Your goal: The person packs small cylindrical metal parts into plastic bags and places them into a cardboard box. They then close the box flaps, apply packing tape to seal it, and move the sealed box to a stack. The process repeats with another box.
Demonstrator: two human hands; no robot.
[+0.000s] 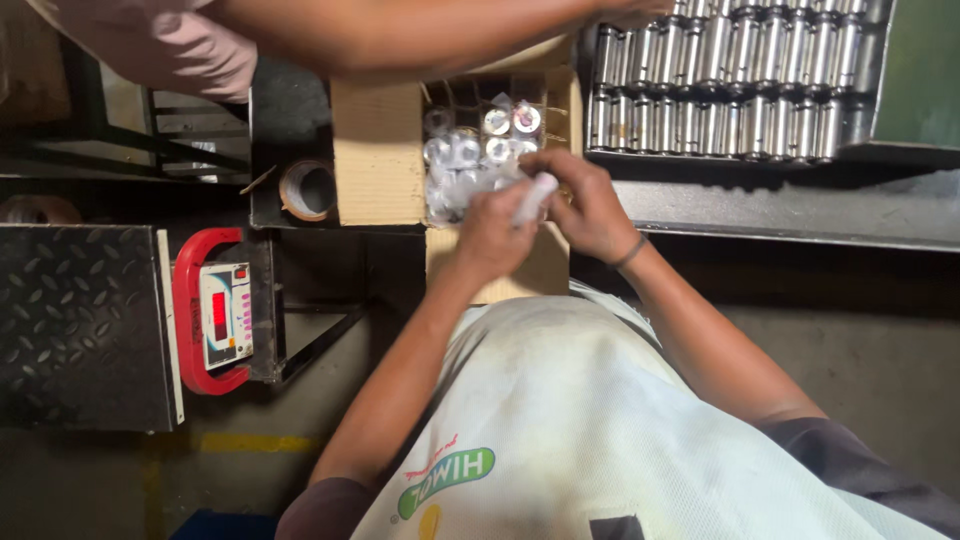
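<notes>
Fingers of both hands (540, 210) clamped together on one white wrapped piece (533, 197) above the carton (380, 150).

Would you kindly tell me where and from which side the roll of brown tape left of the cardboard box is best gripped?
Probably by its rim, from above. The roll of tape lies flat with its open core facing up, so fingers could hook into the hole and pinch the ring. The cardboard box stands close on its right, so the left and near sides look freer.

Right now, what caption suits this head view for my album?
Both hands, left hand and right hand, hold a plastic-wrapped part over an open carton of wrapped metal cylinders.
</notes>
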